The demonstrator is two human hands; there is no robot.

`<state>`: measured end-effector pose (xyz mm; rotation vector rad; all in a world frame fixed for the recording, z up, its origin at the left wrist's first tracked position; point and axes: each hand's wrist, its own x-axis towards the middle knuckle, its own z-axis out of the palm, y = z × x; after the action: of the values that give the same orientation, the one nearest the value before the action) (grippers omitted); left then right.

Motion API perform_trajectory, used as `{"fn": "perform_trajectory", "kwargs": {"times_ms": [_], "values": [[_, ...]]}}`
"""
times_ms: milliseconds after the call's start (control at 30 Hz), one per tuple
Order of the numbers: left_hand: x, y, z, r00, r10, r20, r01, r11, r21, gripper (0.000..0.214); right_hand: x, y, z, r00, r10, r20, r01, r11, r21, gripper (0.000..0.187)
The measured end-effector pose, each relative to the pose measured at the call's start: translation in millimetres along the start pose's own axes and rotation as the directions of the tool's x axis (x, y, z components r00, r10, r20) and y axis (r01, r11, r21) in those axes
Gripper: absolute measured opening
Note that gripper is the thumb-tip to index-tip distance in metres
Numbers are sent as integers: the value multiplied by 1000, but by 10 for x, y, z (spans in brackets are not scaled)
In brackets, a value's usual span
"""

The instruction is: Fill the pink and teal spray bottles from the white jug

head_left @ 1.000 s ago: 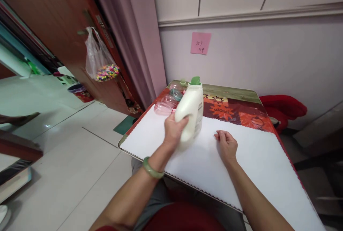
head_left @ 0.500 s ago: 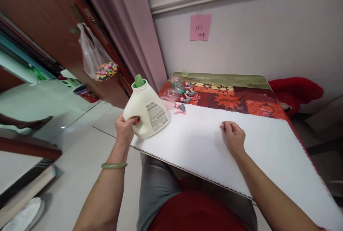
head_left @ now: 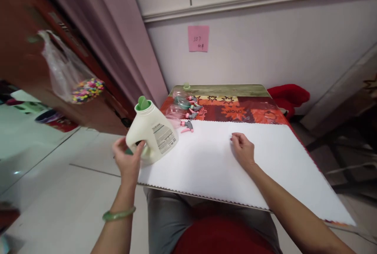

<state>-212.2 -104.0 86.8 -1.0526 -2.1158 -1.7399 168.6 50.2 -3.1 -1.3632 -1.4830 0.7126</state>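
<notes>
A cream detergent jug point(head_left: 153, 130) with a green pour spout stands upright at the left end of the white sheet point(head_left: 203, 163). My left hand point(head_left: 128, 157) is beside its handle, fingers and thumb spread apart. The thumb tip lies near the handle opening, and whether it still touches is hard to tell. My right hand point(head_left: 244, 150) rests on the sheet, fingers curled together, with nothing visible in them. Behind the jug lie several clear spray bottles point(head_left: 176, 108) on their sides, their pink and grey trigger heads point(head_left: 187, 126) pointing right.
A small green cap point(head_left: 186, 86) sits at the table's back edge. The table's patterned cover point(head_left: 235, 108) shows beyond the sheet. A pink note point(head_left: 198, 38) is stuck to the wall. On the left, a plastic bag of colourful beads point(head_left: 88, 90) hangs from the door. Red fabric point(head_left: 288, 96) lies behind the table.
My left hand has loosened from the jug's handle, its fingers now spread. The jug stays on the sheet. My right hand keeps its curled pose while the view has turned to the right.
</notes>
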Motion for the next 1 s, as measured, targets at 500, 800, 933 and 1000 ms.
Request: {"fn": "perform_trajectory", "kwargs": {"times_ms": [500, 800, 933, 1000], "values": [[-1381, 286, 681, 452, 128, 883, -663, 710, 237, 84, 503, 306, -862, 966, 126, 224, 106, 595, -797, 95], [-1385, 211, 662, 442, 116, 890, -676, 696, 244, 85, 468, 757, -1120, 986, 113, 124, 37, 576, -816, 102], [-1368, 230, 678, 494, 135, 859, -614, 753, 235, 84, 456, 608, -1044, 998, -59, 33, 62, 601, -797, 95], [-1351, 311, 769, 526, 184, 830, -595, 777, 205, 82, 490, 469, -923, 990, -98, 101, 140, 625, -768, 90]]}}
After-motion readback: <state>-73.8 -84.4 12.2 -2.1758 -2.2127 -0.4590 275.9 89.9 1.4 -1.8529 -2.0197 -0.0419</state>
